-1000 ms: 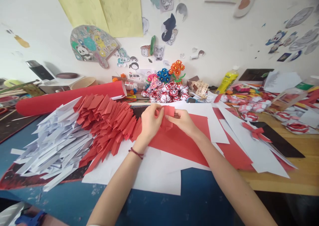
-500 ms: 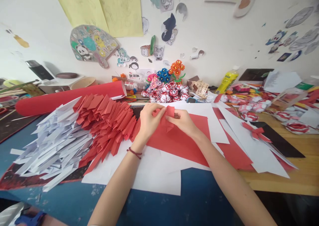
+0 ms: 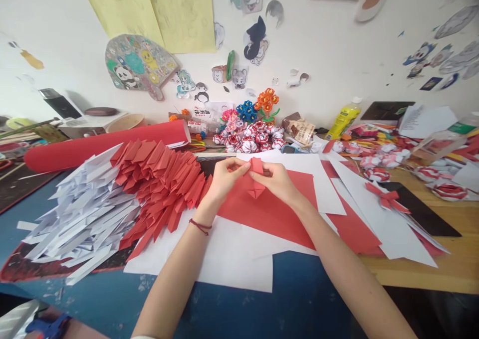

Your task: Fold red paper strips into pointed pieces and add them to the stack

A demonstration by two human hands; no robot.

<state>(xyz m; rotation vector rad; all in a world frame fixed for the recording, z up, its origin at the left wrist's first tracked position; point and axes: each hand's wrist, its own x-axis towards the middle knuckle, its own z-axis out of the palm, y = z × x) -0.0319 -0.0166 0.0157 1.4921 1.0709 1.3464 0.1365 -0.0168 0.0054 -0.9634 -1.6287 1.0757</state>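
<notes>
A small folded red paper piece [image 3: 256, 179] is held upright between my two hands, its lower end pointed. My left hand [image 3: 226, 177] pinches its left edge with thumb and fingers. On the right edge, the thumb and fingers of my right hand [image 3: 276, 178] close on the same piece. Beneath them lies a large red sheet [image 3: 277, 214] on top of white sheets [image 3: 232, 259]. To the left is a heap of folded red strips [image 3: 160, 179], beside a heap of folded white strips [image 3: 86, 214].
A red paper roll [image 3: 101, 144] lies behind the heaps. Red-and-white paper flowers [image 3: 254, 137] stand at the back centre, a yellow bottle [image 3: 344, 118] right of them. A red folded cross shape [image 3: 387, 198] rests on white paper at the right.
The folded red piece has turned so that its front faces me more squarely and its pointed lower end shows. My fingers have shifted slightly along its edges.
</notes>
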